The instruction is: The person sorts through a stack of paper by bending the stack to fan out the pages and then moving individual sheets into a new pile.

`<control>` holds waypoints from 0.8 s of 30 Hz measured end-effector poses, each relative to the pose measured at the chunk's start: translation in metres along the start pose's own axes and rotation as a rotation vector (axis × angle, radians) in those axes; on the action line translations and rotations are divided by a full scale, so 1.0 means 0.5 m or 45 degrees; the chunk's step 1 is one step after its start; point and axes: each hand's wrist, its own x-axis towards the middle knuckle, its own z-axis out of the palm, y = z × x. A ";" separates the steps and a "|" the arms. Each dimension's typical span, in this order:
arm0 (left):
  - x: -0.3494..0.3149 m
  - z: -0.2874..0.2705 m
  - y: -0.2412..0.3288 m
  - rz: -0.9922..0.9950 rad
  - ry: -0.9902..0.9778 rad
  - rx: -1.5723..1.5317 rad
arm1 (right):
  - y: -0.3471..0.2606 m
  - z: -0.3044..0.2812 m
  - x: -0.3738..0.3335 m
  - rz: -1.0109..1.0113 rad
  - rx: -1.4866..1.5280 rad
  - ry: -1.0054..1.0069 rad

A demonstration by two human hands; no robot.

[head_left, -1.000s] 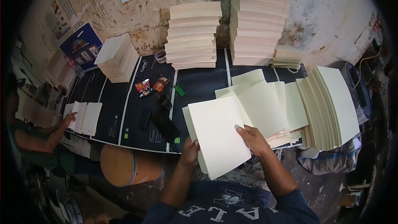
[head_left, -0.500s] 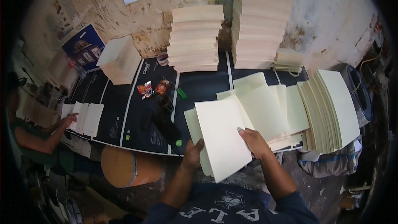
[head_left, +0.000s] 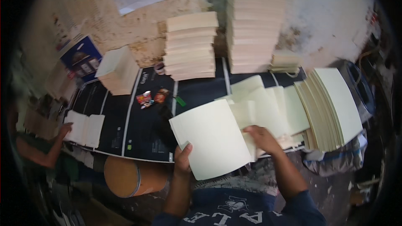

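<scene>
At the frame's lower middle, the left hand (head_left: 183, 157) pinched a flat cream paper bundle (head_left: 211, 140), already gathered. I couldn't tell the right hand's (head_left: 263, 139) grip. Loose pale cream sheets (head_left: 270, 106) lay ungathered on the black bench (head_left: 144, 140), right of centre.

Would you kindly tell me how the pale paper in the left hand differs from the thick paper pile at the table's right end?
The held paper shows only a thin edge, while the paper pile shows many layered edges. The held paper is gripped by the left hand, whereas the paper pile sits at the right end of the table with neither hand on it. Both are pale, with a broad face in view.
</scene>
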 end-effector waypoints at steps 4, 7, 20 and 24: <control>-0.012 0.024 0.007 -0.058 -0.018 0.014 | -0.104 0.000 0.005 0.437 0.074 -0.153; -0.014 -0.004 0.025 -0.010 -0.041 0.124 | -0.065 -0.058 0.025 0.510 -0.032 -0.093; 0.007 0.029 0.028 0.050 0.074 0.151 | 0.169 0.021 0.038 0.035 -1.477 0.338; 0.010 0.033 0.028 0.004 0.010 0.129 | 0.178 0.013 0.052 0.051 -1.442 0.395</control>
